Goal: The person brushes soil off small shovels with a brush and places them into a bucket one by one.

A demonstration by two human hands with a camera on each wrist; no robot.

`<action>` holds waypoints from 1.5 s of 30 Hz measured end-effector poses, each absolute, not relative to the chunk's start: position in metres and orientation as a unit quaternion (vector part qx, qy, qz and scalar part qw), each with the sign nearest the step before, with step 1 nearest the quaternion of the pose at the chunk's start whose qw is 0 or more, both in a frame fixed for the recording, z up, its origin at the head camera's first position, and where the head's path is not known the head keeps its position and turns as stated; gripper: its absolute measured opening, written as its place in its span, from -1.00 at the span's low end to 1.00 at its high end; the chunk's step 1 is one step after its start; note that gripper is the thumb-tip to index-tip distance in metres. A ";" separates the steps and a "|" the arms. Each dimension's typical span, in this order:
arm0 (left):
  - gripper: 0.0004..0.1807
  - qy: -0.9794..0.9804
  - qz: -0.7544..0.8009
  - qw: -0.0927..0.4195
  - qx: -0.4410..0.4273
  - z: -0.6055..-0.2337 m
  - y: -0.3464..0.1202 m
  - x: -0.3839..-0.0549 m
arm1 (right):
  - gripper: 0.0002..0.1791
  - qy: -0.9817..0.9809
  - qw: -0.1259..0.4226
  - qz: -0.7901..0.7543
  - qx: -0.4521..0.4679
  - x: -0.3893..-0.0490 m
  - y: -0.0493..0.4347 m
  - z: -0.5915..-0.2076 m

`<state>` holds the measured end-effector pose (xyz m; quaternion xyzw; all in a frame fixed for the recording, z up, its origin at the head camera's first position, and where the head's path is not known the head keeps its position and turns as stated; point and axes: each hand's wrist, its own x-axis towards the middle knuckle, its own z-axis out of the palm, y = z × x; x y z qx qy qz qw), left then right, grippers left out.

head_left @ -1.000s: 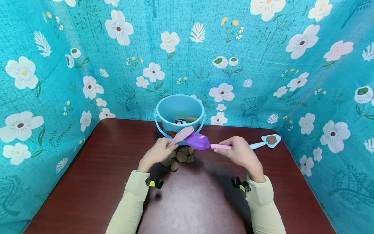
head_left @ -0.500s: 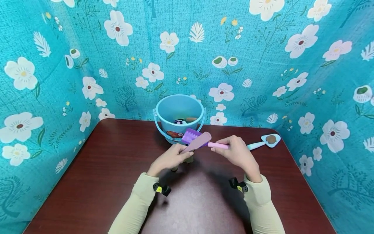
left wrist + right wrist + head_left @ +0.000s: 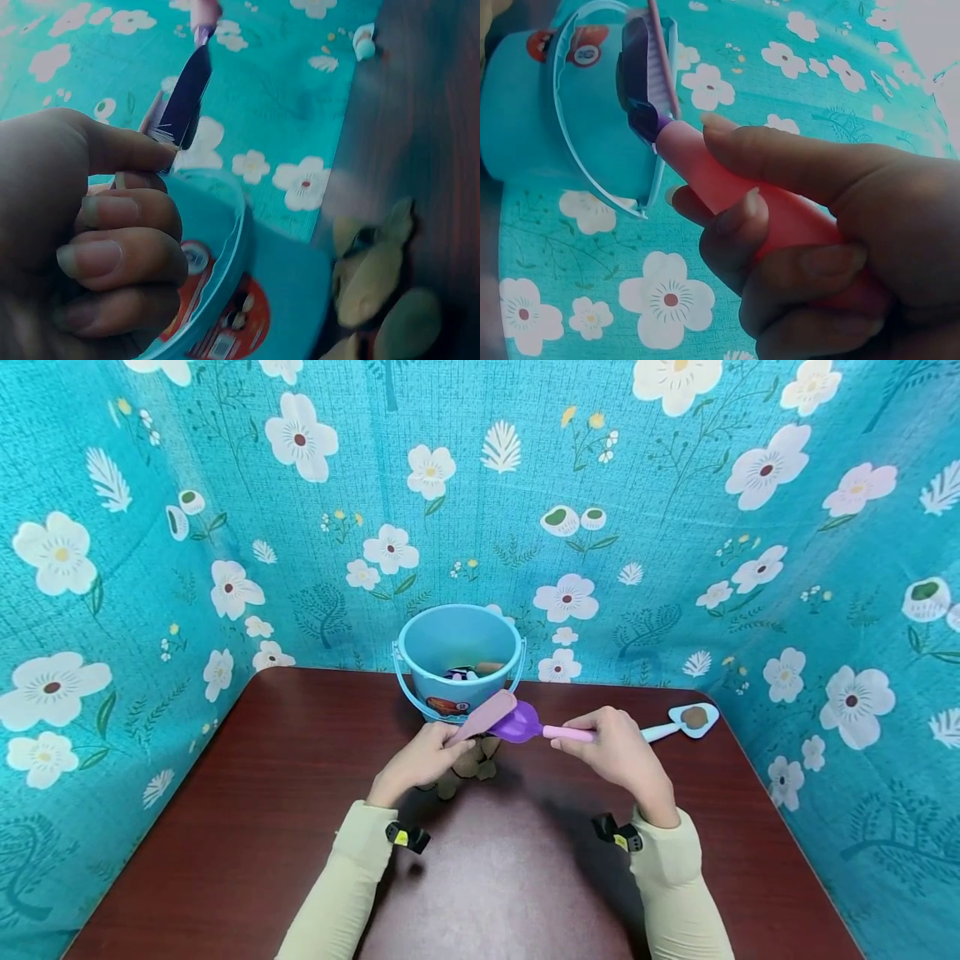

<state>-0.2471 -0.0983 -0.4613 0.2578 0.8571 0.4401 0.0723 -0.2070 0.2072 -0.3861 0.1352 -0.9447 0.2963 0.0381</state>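
My right hand (image 3: 618, 756) grips the pink handle (image 3: 742, 195) of a toy shovel with a purple scoop (image 3: 517, 723). In my left hand (image 3: 420, 760) a flat pink toy tool (image 3: 483, 717) is held by one end, its exact kind unclear. Its free end lies across the scoop, overlapping it; contact cannot be told for sure. Both tools are above the table, in front of the blue bucket (image 3: 426, 672). Below my left hand, brown rounded pieces (image 3: 467, 766) lie in a heap, partly hidden by it. Curled fingers (image 3: 135, 255) show in the left wrist view.
Inside the bucket, which has a raised-rim handle hanging at its front, are several small items (image 3: 468, 673). A light blue shovel (image 3: 693, 718) with a brown piece in it lies at the table's (image 3: 300, 827) back right. Floral cloth (image 3: 480, 527) hangs around the table.
My left hand moved right with the pink tool across the purple scoop, then came back a little to the left. My right hand shifted slightly, and the scoop's tilt changed.
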 end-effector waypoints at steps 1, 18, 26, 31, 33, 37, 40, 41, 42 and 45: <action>-0.62 0.860 0.436 0.068 0.255 -0.462 -0.102 -0.248 | -0.68 -0.945 0.035 0.297 0.134 -0.207 0.208 -0.386; -0.60 0.877 0.423 0.054 0.220 -0.456 -0.130 -0.254 | -0.66 -0.940 0.028 0.317 0.125 -0.207 0.221 -0.383; -0.66 0.870 0.433 0.083 0.221 -0.451 -0.139 -0.252 | -0.58 -0.941 0.003 0.316 0.118 -0.208 0.226 -0.385; -0.64 0.864 0.436 0.105 0.229 -0.447 -0.140 -0.249 | -0.61 -0.948 0.017 0.297 0.116 -0.208 0.227 -0.384; -0.61 0.858 0.441 0.113 0.236 -0.445 -0.139 -0.247 | -0.66 -0.949 0.026 0.289 0.119 -0.208 0.228 -0.385; -0.60 0.848 0.452 0.118 0.249 -0.442 -0.136 -0.245 | -0.74 -0.950 0.036 0.281 0.128 -0.208 0.228 -0.387; -0.62 0.845 0.458 0.113 0.252 -0.441 -0.135 -0.245 | -0.74 -0.953 0.031 0.270 0.137 -0.210 0.226 -0.391; -0.63 0.844 0.460 0.112 0.253 -0.441 -0.135 -0.245 | -0.74 -0.954 0.028 0.266 0.138 -0.211 0.224 -0.392; -0.63 0.844 0.461 0.110 0.252 -0.441 -0.135 -0.245 | -0.74 -0.955 0.023 0.262 0.141 -0.212 0.223 -0.393; -0.66 0.842 0.466 0.105 0.250 -0.441 -0.135 -0.245 | -0.71 -0.957 0.008 0.254 0.144 -0.214 0.219 -0.395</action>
